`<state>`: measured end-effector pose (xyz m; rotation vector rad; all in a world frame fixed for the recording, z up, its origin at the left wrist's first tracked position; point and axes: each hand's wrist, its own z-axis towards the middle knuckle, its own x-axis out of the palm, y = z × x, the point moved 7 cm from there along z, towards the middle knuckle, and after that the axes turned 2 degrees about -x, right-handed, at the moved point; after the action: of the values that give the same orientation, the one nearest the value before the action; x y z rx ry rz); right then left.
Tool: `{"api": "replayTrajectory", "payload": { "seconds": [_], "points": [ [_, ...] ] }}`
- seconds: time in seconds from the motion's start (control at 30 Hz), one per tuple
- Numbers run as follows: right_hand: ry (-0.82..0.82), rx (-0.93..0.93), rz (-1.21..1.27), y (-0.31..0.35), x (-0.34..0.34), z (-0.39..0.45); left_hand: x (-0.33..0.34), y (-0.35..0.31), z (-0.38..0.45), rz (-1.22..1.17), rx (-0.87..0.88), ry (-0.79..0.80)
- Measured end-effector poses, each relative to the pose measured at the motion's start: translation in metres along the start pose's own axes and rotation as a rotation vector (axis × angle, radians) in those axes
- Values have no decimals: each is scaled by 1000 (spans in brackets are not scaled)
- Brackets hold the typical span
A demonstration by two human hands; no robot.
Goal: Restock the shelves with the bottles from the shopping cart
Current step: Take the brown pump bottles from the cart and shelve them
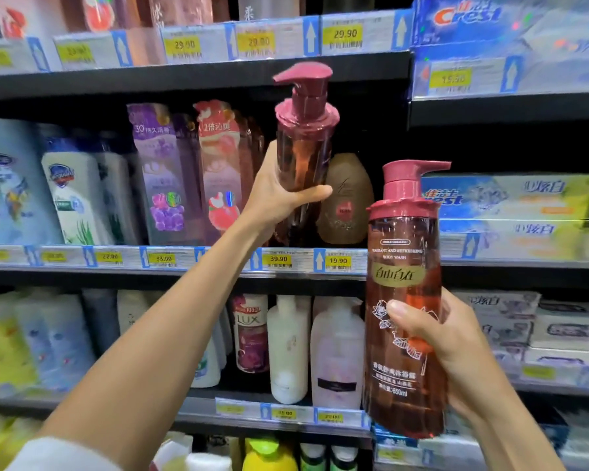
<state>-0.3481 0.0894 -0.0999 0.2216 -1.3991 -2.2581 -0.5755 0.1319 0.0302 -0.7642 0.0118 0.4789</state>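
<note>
Shelves [184, 78] fill my view, packed on the far left with white wash bottles [75, 202] and then purple and pink refill pouches [191, 175]. Moving right, my left hand [276, 195] is raised to the middle shelf, fingers and thumb wrapped round the lower body of a dark red pump bottle [303, 144]. That bottle stands nearly upright at the shelf front, just beside a squat brown bottle [347, 202] and above the 39.90 price tag [279, 259]; whether its base touches the shelf I cannot tell. Further right, my right hand [453, 351] grips a second pump bottle [405, 300] round its lower half, thumb across the rose label, held out in front of the shelves and well below the first. Behind it on the right sit toothpaste boxes [517, 205].

I judge both bottles full, so fairly heavy and top-light at the pump. The plastic looks smooth and stiff, likely slippery, so I'd keep my grip low on the body, never on the pump head, which could turn or snap.
</note>
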Motion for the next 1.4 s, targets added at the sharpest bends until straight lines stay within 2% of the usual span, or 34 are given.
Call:
{"api": "replayTrajectory", "payload": {
  "seconds": [0.13,0.3,0.37,0.47,0.6,0.7,0.77,0.97,1.4],
  "points": [
    [12,20,-14,-6,-3,-1,5,31,3,20,-116,-2],
    [1,38,-27,-10,-4,2,7,62,13,32,-432,-52],
    [-7,43,-21,-12,-4,3,8,71,16,10,-507,-64],
    [-3,53,-5,-12,0,3,8,74,21,31,-492,-45],
    [8,56,12,-15,7,6,8,78,16,214,-511,-36],
    [3,67,6,-19,10,6,8,66,4,499,-363,-157],
    [-5,68,-4,-20,13,5,6,57,0,570,-316,-268],
    [-28,77,8,-24,14,6,-1,64,4,505,-465,-247],
    [5,101,7,-29,29,2,5,78,8,448,-526,-116]
  ]
}}
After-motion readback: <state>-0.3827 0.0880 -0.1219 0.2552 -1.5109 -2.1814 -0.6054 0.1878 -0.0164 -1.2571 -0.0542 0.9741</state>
